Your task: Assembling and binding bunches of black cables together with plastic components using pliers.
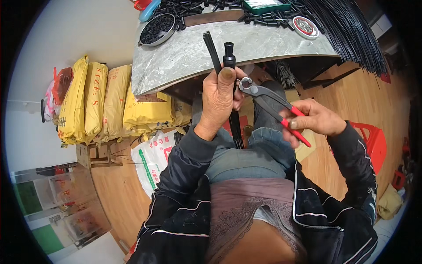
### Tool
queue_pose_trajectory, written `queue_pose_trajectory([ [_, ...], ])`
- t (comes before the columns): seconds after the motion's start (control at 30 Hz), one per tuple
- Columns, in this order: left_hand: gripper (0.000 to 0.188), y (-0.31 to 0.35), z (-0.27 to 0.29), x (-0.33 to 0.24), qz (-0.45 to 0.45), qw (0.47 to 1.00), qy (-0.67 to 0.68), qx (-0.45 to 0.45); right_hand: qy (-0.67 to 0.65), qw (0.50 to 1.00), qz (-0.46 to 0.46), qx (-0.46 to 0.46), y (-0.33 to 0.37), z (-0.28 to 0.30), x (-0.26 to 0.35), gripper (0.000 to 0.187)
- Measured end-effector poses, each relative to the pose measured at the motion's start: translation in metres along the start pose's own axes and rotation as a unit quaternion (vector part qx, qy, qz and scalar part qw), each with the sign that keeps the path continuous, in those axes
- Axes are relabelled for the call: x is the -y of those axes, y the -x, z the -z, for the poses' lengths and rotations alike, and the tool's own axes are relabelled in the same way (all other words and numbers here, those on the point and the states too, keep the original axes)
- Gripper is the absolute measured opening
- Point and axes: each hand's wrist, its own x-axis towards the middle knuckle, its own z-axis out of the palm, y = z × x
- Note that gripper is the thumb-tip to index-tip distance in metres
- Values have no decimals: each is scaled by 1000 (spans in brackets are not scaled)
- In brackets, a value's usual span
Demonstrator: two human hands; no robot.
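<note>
My left hand (215,103) is closed round a bundle of thin black rods (211,50) and a black cylindrical piece with a flared top (228,55). The thumb presses against the cylinder's lower part. Below the fist, the rods' lower ends (237,134) hang down toward my lap. My right hand (318,118) grips a pair of end-cutting pincers (266,97) by the red handles. Their rounded metal jaws are beside my left fingers, close to the cylinder. Whether the jaws touch anything cannot be made out, as fingers partly cover that spot.
On the grey marbled table (176,61) ahead lie a round tin of small black parts (158,30), loose black cylinders (268,20) and a red-lined dish (305,27). Long black rods (354,39) overhang its right edge. Yellow sacks (94,99) stand left; a red stool (373,141) is right.
</note>
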Motion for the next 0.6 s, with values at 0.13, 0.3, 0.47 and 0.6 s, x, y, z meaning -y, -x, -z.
queue_pose_trajectory([
  [0.13, 65, 0, 0, 0, 7, 1000, -6, -12, 18, 999, 38, 15, 0, -10, 8, 45],
  [0.3, 63, -3, 3, 1, 16, 1000, 14, 0, 2, 999, 25, 23, -1, -13, 10, 48],
  [0.47, 64, -6, 7, 2, 26, 999, 22, 24, 11, 999, 24, 17, -4, -8, 2, 45],
  [0.6, 64, -7, 8, 1, 37, 999, 21, 23, 32, 999, 13, 7, -6, -18, 5, 38],
])
